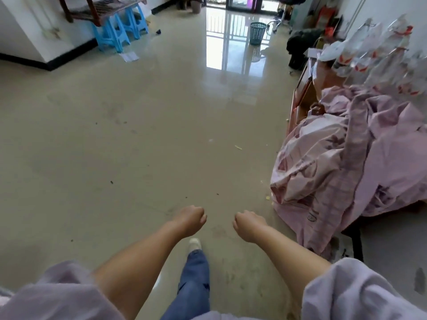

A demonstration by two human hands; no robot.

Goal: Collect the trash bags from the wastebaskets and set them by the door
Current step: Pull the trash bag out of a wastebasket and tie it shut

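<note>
Lilac sleeves (57, 294) and a denim leg (195, 280) fill the bottom of our view, with one pale shoe (194, 244) stepping forward. Beyond them our left hand (190, 219) and right hand (248, 225) hang side by side above the glossy floor (138, 135), both loosely curled and holding nothing.

Our target, a teal mesh wastebasket (257, 33), stands upright well ahead of us, far across the room near the glass door (242, 3), slightly to the right of our midline. We judge the right hand marginally better placed for it, though both are far out of reach. Whether a bag sits inside it we cannot tell from here.

A heap of pink bedding (346, 158) lies along our right, and blue stools (120, 31) stand far left.
</note>
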